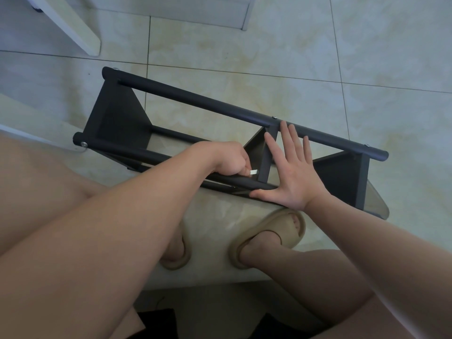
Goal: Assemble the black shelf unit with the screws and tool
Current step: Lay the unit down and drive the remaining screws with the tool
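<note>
The black shelf unit lies on its side on the tiled floor, its long tubes running from upper left to lower right. Three dark panels sit between the tubes. My left hand is closed around a small silver tool, whose tip sticks out by the near tube next to the middle panel. My right hand lies flat and spread, its fingers over the middle panel and its thumb along the near tube. Silver screw heads show at the tube ends.
A white furniture leg stands at the upper left and a white cabinet base at the top. My feet in beige slippers rest on the floor just under the shelf. A dark object lies at the bottom edge.
</note>
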The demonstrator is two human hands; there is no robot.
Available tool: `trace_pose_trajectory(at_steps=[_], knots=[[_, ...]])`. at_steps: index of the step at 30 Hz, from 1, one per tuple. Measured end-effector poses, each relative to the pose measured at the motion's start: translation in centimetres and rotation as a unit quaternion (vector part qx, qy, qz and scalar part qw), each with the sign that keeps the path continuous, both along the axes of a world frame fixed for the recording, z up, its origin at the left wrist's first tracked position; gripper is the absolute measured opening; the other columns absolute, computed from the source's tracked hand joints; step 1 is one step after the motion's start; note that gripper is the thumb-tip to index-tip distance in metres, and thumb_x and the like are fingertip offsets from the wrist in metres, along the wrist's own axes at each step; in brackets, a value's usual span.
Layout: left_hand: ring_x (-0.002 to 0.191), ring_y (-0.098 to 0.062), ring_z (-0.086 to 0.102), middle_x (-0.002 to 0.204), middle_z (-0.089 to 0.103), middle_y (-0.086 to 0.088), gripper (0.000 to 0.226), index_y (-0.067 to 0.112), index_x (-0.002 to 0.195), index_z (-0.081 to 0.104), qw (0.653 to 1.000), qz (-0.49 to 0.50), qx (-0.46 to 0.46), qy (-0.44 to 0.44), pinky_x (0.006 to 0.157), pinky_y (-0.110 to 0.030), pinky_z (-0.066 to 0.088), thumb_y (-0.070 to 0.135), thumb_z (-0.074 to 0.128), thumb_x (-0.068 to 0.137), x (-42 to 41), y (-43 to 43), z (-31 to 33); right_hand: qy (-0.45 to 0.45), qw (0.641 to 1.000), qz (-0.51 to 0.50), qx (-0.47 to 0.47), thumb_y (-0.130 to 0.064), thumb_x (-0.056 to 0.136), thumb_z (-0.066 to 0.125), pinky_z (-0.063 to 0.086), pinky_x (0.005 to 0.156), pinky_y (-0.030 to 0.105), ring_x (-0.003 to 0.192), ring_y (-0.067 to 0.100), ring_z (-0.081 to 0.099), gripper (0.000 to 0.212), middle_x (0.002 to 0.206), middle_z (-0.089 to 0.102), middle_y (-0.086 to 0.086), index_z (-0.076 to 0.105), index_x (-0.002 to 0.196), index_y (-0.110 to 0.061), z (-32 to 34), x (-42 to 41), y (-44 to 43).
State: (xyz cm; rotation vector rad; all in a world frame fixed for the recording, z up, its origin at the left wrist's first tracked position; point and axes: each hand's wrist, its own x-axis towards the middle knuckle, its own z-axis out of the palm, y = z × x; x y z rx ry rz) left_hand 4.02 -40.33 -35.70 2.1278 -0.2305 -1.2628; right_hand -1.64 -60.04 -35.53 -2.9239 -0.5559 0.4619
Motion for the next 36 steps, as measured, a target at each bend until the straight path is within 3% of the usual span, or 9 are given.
trace_pose_trajectory(at_steps=[7, 11, 15, 18, 23, 27, 30, 34, 36], knots=[[0.095, -0.023, 0.062, 0.082, 0.066, 0.01, 0.022, 0.027, 0.079, 0.068, 1.0, -0.02, 0.016, 0.01, 0.093, -0.036, 0.049, 0.017, 0.06, 0.096, -0.1, -0.1, 0.9, -0.005, 1.0, 0.005, 0.003, -0.094, 0.069, 0.041, -0.008, 0.124, 0.057, 0.154, 0.03, -0.021, 0.126, 0.168, -0.016, 0.015, 0.003, 0.163, -0.02, -0.2, 0.0, -0.1], [0.099, -0.029, 0.065, 0.107, 0.071, -0.012, 0.02, 0.008, 0.102, 0.073, 0.998, -0.028, 0.059, -0.007, 0.096, -0.043, 0.05, 0.019, 0.057, 0.095, -0.3, -0.2, 1.4, -0.004, 1.0, 0.003, 0.009, -0.095, 0.067, 0.041, -0.009, 0.124, 0.056, 0.154, 0.028, -0.023, 0.127, 0.168, -0.018, 0.014, 0.001, 0.163, -0.022, -0.4, 0.0, -0.2], [0.066, -0.021, 0.054, 0.077, 0.06, -0.008, 0.02, 0.009, 0.079, 0.06, 0.985, -0.046, 0.156, -0.065, 0.058, -0.034, 0.041, 0.01, 0.048, 0.095, -0.3, 0.6, 1.9, 0.057, 0.998, -0.015, 0.028, -0.098, 0.062, 0.047, -0.014, 0.123, 0.053, 0.149, 0.019, -0.034, 0.133, 0.165, -0.031, 0.004, -0.011, 0.161, -0.032, 0.0, 0.6, -0.6], [0.056, -0.013, 0.058, 0.067, 0.065, -0.001, 0.028, 0.009, 0.074, 0.062, 0.979, -0.036, 0.192, -0.053, 0.066, -0.031, 0.05, 0.01, 0.046, 0.098, -0.8, 2.0, 2.1, 0.101, 0.994, -0.031, 0.039, -0.095, 0.061, 0.05, -0.014, 0.123, 0.047, 0.149, 0.015, -0.033, 0.129, 0.165, -0.029, -0.002, -0.006, 0.161, -0.035, 1.1, 1.2, -0.5], [0.064, -0.017, 0.055, 0.079, 0.059, -0.004, 0.023, 0.014, 0.072, 0.052, 0.972, -0.018, 0.214, -0.1, 0.062, -0.031, 0.046, 0.01, 0.057, 0.094, -2.0, 3.3, 1.9, 0.117, 0.99, -0.064, 0.038, -0.063, 0.084, 0.068, 0.019, 0.123, 0.044, 0.153, 0.025, 0.018, 0.094, 0.167, 0.019, 0.0, 0.022, 0.159, -0.031, 3.0, -0.4, -0.2], [0.07, -0.02, 0.051, 0.08, 0.056, -0.003, 0.014, 0.017, 0.08, 0.043, 0.965, 0.062, 0.198, -0.158, 0.058, -0.032, 0.036, 0.01, 0.051, 0.089, -2.7, 3.5, 2.3, 0.181, 0.976, -0.121, 0.001, -0.049, 0.089, 0.07, 0.047, 0.105, 0.046, 0.125, 0.031, 0.058, 0.097, 0.141, 0.058, 0.007, 0.003, 0.158, -0.038, 3.6, -1.5, 0.8], [0.071, -0.018, 0.051, 0.083, 0.054, -0.001, 0.006, 0.016, 0.094, 0.044, 0.961, 0.075, 0.179, -0.198, 0.056, -0.033, 0.035, 0.012, 0.049, 0.093, -1.7, 3.3, 3.3, 0.153, 0.976, -0.146, -0.049, -0.036, 0.094, 0.067, 0.054, 0.095, 0.047, 0.112, 0.031, 0.064, 0.095, 0.132, 0.062, 0.008, -0.003, 0.158, -0.038, 4.0, -1.1, 1.8], [0.093, -0.028, 0.06, 0.092, 0.054, -0.003, 0.008, 0.015, 0.101, 0.043, 0.954, 0.087, 0.176, -0.227, 0.079, -0.038, 0.045, 0.012, 0.047, 0.095, 0.4, 2.8, 5.1, 0.068, 0.98, -0.169, -0.078, -0.017, 0.098, 0.056, 0.054, 0.087, 0.044, 0.103, 0.03, 0.063, 0.072, 0.121, 0.063, 0.006, 0.017, 0.157, -0.028, 5.2, 1.8, 3.4], [0.082, -0.025, 0.057, 0.086, 0.055, -0.004, 0.007, 0.012, 0.099, 0.045, 0.949, 0.097, 0.18, -0.238, 0.072, -0.035, 0.043, 0.01, 0.05, 0.094, 1.9, 2.6, 6.0, 0.051, 0.981, -0.169, -0.076, -0.011, 0.098, 0.053, 0.05, 0.087, 0.042, 0.106, 0.028, 0.061, 0.069, 0.122, 0.062, 0.005, 0.02, 0.156, -0.029, 5.9, 3.5, 3.5]])
